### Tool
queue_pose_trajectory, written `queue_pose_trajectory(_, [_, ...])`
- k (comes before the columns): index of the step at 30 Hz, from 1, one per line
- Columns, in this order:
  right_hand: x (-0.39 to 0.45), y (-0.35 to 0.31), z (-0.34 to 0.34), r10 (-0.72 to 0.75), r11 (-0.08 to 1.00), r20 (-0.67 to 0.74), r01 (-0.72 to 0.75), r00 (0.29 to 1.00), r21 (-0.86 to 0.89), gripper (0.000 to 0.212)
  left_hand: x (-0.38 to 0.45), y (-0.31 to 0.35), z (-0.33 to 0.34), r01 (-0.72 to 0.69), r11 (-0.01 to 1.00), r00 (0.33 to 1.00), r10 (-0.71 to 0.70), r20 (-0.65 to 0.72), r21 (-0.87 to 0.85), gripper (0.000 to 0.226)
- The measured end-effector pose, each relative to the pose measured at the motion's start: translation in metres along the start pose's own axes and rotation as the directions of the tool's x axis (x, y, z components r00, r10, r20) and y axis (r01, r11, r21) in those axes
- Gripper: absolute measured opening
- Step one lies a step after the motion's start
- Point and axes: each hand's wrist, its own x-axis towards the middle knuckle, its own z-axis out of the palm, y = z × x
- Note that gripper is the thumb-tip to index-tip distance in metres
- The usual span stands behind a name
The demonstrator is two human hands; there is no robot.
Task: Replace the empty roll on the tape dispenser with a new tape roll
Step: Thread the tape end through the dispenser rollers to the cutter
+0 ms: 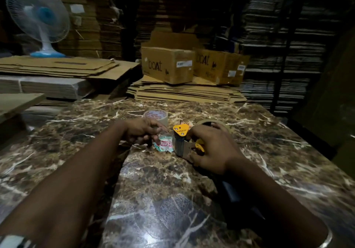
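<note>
A dim storeroom stacked with flattened cardboard surrounds a marbled brown counter (pixel 269 151). Near the counter's middle, the right hand (pixel 209 149) grips the yellow-and-black tape dispenser (pixel 180 140), fingers curled round its frame, with a tape roll (pixel 209 123) on it behind the hand. The left hand (pixel 142 132), fingers curled, pinches a clear strip just beside a crumpled wrapper (pixel 164 145). Another tape roll (pixel 156 115) stands behind, toward the far edge.

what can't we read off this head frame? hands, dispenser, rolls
- Roll on the tape dispenser: head view, right hand covers most of it; empty or full unclear.
- Left hand fingertips: dim, blurred; grip unclear.
- Tape roll behind: lower part hidden by left hand.
- Crumpled wrapper print: too small.
</note>
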Motion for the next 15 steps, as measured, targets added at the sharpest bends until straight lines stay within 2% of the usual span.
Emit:
queue_pose_trajectory(3, [0.005,0.005,-0.001,-0.023,0.999,0.026,0.023,0.999,0.023,0.04,0.001,-0.001,-0.013,0.114,0.993,0.991,-0.111,0.071,-0.028,0.028])
queue_pose_trajectory(6, [0.007,0.006,-0.001,-0.043,0.999,0.033,0.042,0.999,0.018,0.037,0.001,0.001,-0.017,0.14,0.99,0.988,-0.139,0.062,-0.02,0.039])
queue_pose_trajectory(10, [0.014,0.002,-0.005,-0.017,0.999,0.038,0.016,0.999,0.03,0.036,0.0,0.011,-0.009,0.047,0.995,0.999,-0.049,0.022,0.09,0.017])
queue_pose_trajectory(15, [0.05,-0.015,-0.01,0.036,0.999,0.03,-0.036,0.999,-0.012,0.041,-0.001,0.01,-0.005,-0.042,0.988,0.999,0.042,0.001,0.151,0.016])
